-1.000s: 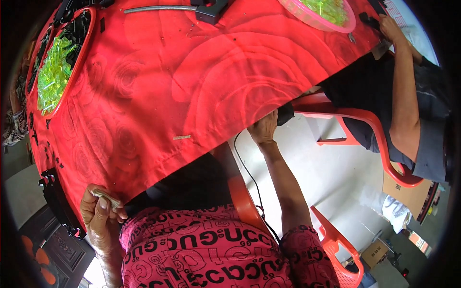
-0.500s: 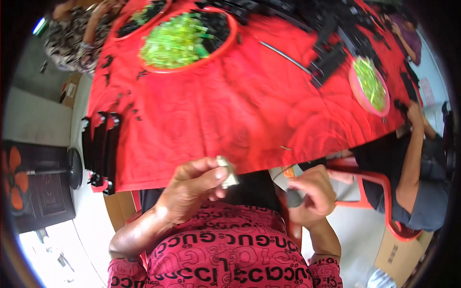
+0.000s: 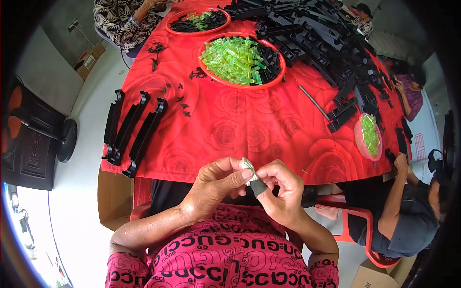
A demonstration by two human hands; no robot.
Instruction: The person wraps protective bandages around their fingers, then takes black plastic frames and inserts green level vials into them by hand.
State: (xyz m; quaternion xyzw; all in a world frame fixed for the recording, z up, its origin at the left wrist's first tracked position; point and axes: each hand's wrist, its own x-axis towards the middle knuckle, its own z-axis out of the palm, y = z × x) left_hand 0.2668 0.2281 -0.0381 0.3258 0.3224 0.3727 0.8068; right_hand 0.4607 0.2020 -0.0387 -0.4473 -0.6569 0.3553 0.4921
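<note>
My left hand (image 3: 207, 192) pinches a small pale, ridged piece (image 3: 247, 165) between thumb and fingers, in front of the table's near edge. What the piece is, I cannot make out. My right hand (image 3: 283, 194) meets it from the other side, fingers closed around its right end. A dark grey wrap (image 3: 258, 186) covers the right thumb, pressed close against the pale piece. The fingertips partly hide the piece.
A red basin (image 3: 284, 62) holds yellow-green translucent pieces and black parts; another red basin (image 3: 167, 23) stands behind. Long black strips (image 3: 127, 127) lie at left. Black parts (image 3: 312, 36) pile up far right, near a metal rod (image 3: 313, 102) and pink bowl (image 3: 360, 144). Co-workers sit around.
My right hand has come left and up to the pale piece, now touching it. The left hand has shifted slightly right. The view has tilted, showing more of the table.
</note>
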